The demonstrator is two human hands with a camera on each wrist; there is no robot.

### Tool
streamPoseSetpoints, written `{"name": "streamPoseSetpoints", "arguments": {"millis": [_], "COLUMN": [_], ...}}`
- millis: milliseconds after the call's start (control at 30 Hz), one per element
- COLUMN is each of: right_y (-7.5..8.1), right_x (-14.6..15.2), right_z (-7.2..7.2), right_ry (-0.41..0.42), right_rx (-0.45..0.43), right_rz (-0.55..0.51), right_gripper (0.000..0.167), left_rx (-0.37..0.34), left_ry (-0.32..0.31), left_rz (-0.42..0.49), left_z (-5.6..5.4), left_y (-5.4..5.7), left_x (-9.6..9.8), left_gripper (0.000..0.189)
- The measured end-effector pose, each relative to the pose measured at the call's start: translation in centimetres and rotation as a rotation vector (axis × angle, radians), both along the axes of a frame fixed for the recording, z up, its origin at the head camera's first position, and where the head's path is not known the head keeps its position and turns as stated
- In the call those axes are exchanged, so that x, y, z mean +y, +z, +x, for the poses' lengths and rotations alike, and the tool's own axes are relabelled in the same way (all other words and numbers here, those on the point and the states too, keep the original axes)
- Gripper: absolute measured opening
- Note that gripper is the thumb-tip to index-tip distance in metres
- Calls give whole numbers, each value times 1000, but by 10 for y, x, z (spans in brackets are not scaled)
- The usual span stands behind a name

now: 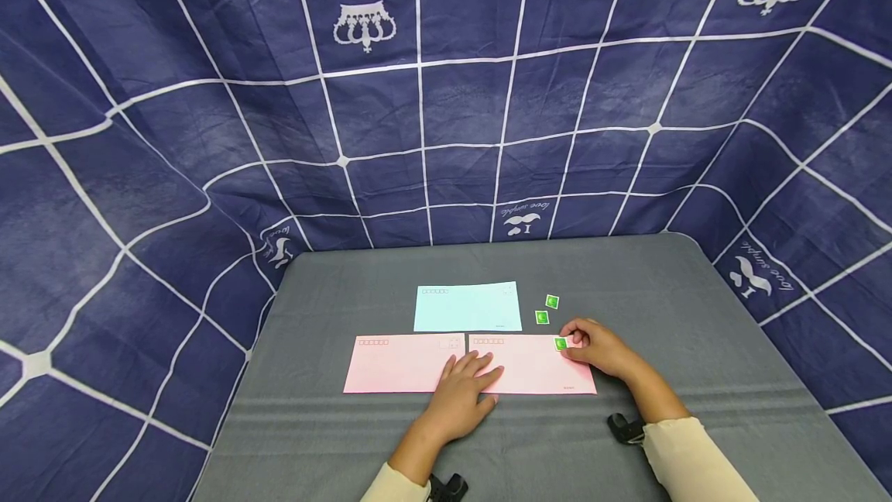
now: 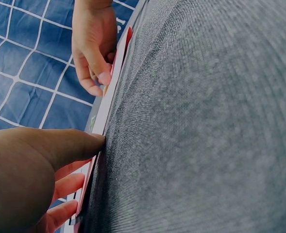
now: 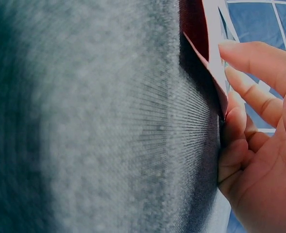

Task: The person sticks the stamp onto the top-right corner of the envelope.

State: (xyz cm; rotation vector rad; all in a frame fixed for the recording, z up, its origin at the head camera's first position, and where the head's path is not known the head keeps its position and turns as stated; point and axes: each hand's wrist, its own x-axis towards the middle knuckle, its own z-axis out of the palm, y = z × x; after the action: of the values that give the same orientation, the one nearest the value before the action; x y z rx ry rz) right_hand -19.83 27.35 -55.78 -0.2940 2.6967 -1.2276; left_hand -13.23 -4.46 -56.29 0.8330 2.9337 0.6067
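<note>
Two pink envelopes lie side by side, the left one (image 1: 400, 366) and the right one (image 1: 533, 370). My left hand (image 1: 460, 401) rests with spread fingers across their adjoining edges; the left wrist view shows its thumb (image 2: 75, 145) touching the near edge. At the right envelope's upper right corner, my right hand (image 1: 602, 347) pinches a small green stamp (image 1: 560, 344) between thumb and index finger. In the right wrist view, the fingers of that hand (image 3: 264, 121) are bent beside the envelope's slightly raised edge (image 3: 218, 82); the stamp is hidden there.
A light blue envelope (image 1: 467, 308) lies behind the pink ones. Right of it are two loose green stamps, one farther back (image 1: 552, 301) and one nearer (image 1: 542, 318). Grey cloth (image 1: 334, 440) covers the table, and a blue checked curtain (image 1: 460, 107) surrounds its back and sides.
</note>
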Motion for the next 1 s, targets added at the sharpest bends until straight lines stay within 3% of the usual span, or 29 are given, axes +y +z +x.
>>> {"name": "streamPoseSetpoints", "arguments": {"millis": [700, 1000], "right_y": [2, -1], "right_x": [1, 1], "right_z": [2, 2], "right_ry": [7, -16], "right_rx": [-7, 23], "right_rz": [-56, -73], "right_gripper": [27, 20], "left_rx": [48, 84], "left_ry": [23, 52], "left_rz": [0, 0], "left_z": [1, 2], "left_y": [1, 2], "left_x": [4, 9], "left_gripper": [44, 39]}}
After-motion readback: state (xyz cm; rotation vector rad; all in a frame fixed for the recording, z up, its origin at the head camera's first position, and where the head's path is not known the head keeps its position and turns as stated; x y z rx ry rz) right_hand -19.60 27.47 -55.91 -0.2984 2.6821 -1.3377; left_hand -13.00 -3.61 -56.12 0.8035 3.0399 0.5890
